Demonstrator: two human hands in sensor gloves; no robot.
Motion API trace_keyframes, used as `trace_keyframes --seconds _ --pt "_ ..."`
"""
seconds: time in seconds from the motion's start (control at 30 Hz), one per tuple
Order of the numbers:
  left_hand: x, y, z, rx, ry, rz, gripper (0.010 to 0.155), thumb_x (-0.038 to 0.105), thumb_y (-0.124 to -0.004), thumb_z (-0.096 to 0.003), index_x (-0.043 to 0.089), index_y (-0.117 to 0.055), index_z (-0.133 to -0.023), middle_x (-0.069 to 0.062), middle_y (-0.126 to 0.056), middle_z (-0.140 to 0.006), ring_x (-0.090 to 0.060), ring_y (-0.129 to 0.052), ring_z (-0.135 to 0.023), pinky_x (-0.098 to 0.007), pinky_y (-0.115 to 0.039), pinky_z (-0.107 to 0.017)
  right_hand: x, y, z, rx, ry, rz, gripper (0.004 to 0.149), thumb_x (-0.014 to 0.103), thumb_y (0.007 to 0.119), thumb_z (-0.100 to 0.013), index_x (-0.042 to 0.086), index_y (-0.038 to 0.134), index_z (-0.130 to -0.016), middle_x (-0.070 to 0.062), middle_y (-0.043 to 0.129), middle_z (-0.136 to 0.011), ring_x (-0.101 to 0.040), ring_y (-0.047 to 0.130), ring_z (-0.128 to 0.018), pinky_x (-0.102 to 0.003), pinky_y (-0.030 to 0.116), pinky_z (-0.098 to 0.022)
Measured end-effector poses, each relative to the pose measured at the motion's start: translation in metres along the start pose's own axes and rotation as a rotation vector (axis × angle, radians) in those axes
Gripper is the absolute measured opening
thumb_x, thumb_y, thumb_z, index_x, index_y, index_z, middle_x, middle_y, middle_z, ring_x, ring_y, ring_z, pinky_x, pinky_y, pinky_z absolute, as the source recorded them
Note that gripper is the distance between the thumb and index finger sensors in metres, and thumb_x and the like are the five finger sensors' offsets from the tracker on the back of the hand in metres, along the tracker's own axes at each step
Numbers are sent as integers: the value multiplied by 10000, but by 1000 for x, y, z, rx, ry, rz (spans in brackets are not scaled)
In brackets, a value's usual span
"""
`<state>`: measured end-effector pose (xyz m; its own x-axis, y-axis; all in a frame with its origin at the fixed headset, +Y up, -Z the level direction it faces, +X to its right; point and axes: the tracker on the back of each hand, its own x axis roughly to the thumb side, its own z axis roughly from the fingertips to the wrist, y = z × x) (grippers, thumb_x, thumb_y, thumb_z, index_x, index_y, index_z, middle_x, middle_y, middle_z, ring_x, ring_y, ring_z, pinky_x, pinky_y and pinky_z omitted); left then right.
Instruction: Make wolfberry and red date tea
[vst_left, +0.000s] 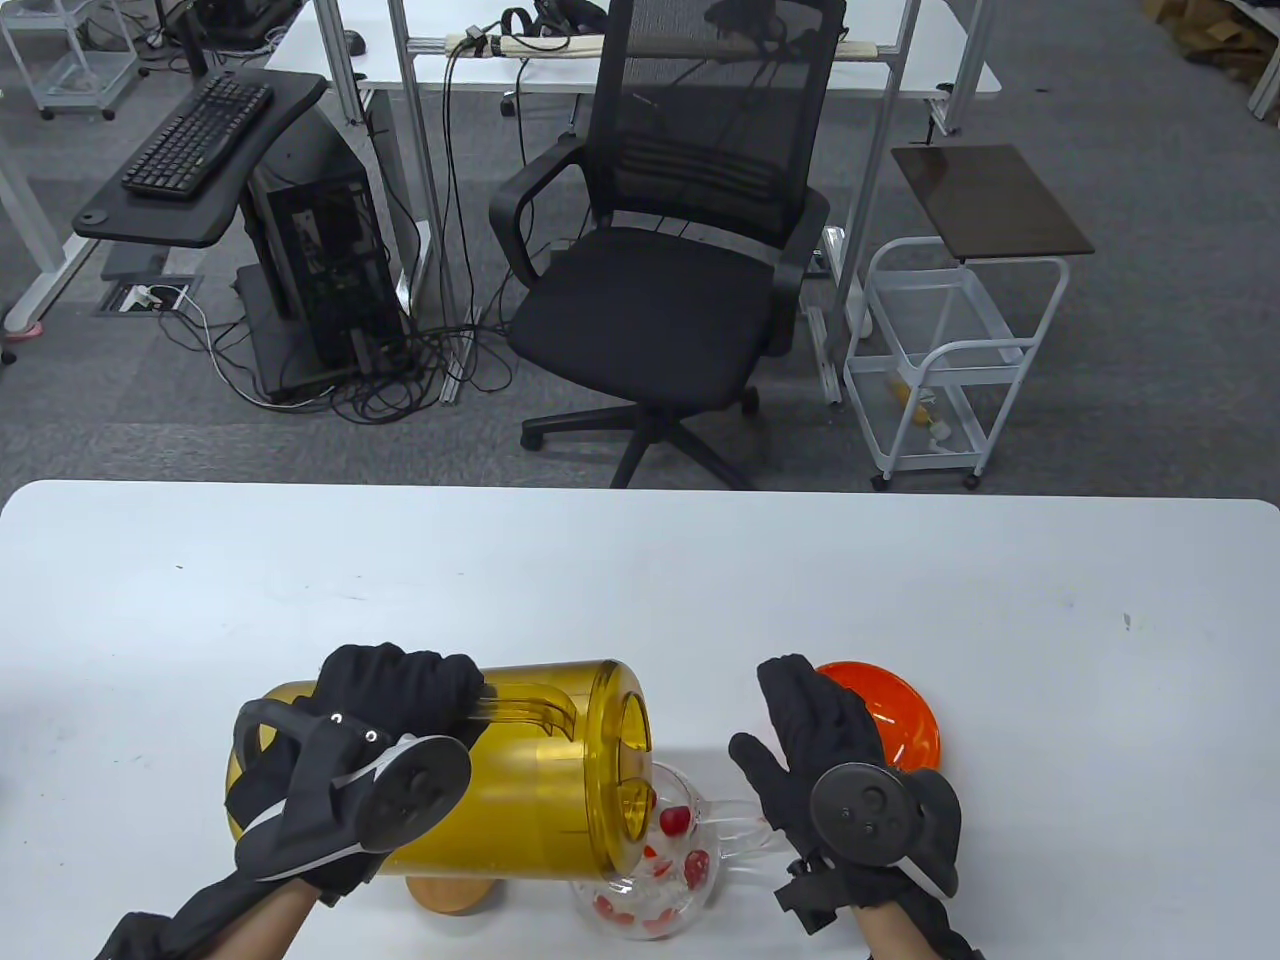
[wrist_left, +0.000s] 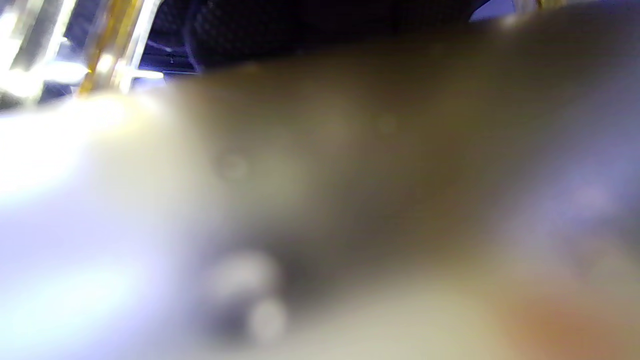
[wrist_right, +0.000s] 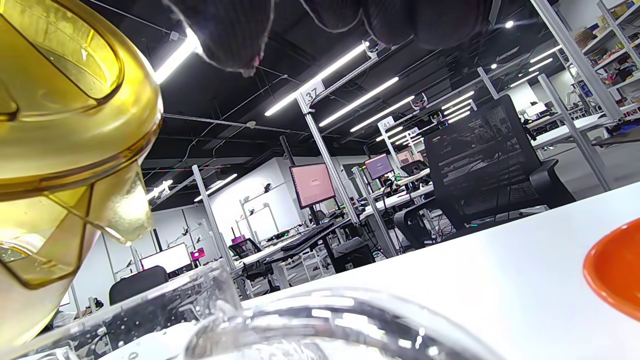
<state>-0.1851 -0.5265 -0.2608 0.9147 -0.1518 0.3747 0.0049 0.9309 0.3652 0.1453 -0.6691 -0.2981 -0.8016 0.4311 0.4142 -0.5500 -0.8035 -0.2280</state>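
Left hand (vst_left: 400, 700) grips handle of yellow pitcher (vst_left: 540, 770), long axis tipped rightward, spout over glass teapot (vst_left: 660, 870); right hand (vst_left: 820, 740) hovers open-fingered, just right of teapot handle.

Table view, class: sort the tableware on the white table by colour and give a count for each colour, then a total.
Yellow: 1, the pitcher, tipped on its side in the left hand
Clear: 1, the glass teapot holding red fruit
Orange: 1, the dish behind the right hand
Tan: 1, the wooden piece, partly hidden under the pitcher
Total: 4
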Motion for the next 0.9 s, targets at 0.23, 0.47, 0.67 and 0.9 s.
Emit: trace_keyframes --seconds 0.23,0.47,0.67,0.9 --pt "1 -1 -1 -12 -5 -3 310 444 -753 -558 195 -828 -727 47 -925 -438 -220 -966 -453 -480 -746 -576 0 0 0 3 1 0 694 365 776 -538 19 526 -1086 -307 571 -1063 -536 662 -935 -714 481 -684" --pt "6 -1 -2 -12 -12 -28 311 443 -753 -558 194 -828 -727 47 -927 -437 -220 -967 -452 -479 -746 -577 0 0 0 4 -5 -3 691 365 775 -539 21 528 -1085 -308 572 -1062 -535 666 -933 -714 483 -682" --pt "7 -1 -3 -12 -13 -39 310 442 -754 -557 192 -829 -725 46 -927 -436 -220 -968 -451 -480 -746 -576 0 0 -1 3 -5 -7 691 365 776 -539 20 530 -1085 -308 574 -1061 -535 665 -933 -715 483 -681" --pt "9 0 -3 -14 -15 -45 309 441 -754 -557 192 -829 -725 46 -927 -436 -220 -968 -451 -479 -746 -577 0 1 -1 4 -6 -6 691 366 775 -538 21 531 -1084 -306 575 -1062 -537 665 -932 -714 483 -682"
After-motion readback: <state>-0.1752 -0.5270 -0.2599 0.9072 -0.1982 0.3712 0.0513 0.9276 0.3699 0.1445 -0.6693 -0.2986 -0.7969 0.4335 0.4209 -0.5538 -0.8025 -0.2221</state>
